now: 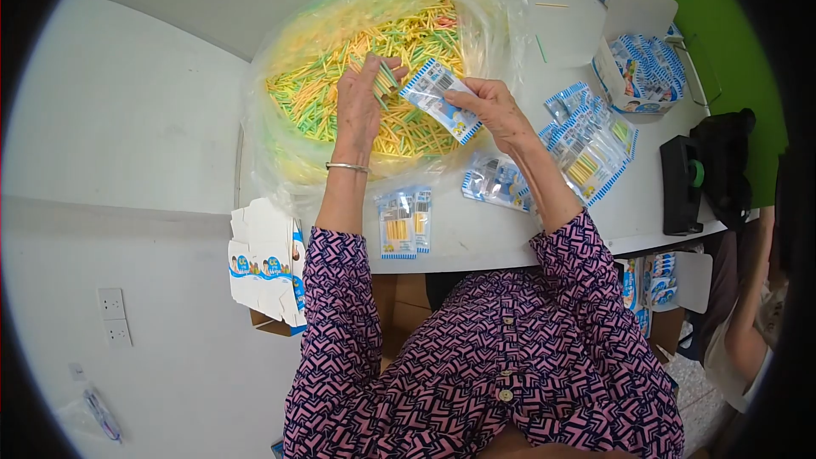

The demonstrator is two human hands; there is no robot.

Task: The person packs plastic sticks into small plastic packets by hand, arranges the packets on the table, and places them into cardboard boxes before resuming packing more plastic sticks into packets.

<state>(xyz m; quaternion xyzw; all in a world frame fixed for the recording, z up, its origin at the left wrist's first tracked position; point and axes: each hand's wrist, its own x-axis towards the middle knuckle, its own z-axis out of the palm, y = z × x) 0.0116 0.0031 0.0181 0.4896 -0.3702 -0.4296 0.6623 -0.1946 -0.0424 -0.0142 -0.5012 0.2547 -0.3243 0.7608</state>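
My left hand (360, 106) is closed round a small bunch of thin coloured sticks (385, 81), over a big clear plastic bag (493, 25). Loose yellow, orange and green sticks (319, 93) fill that bag. Between the thumb and fingers of my right hand (493, 110) is a blue-and-white printed packet (439, 100), tilted beside the bunch. Whether the packet's end is open I cannot tell. Close to my right forearm lie a pile of filled packets (591, 144) and more flat packets (495, 180). Two packets with sticks (404, 221) rest near the table's front edge.
An open box (633, 102) of packets stands at the back right, with a black tape dispenser (682, 183) nearer. Flattened printed cartons (265, 263) sit at the left. Below the right edge is another box (659, 285). Another person's arm (752, 314) shows at far right.
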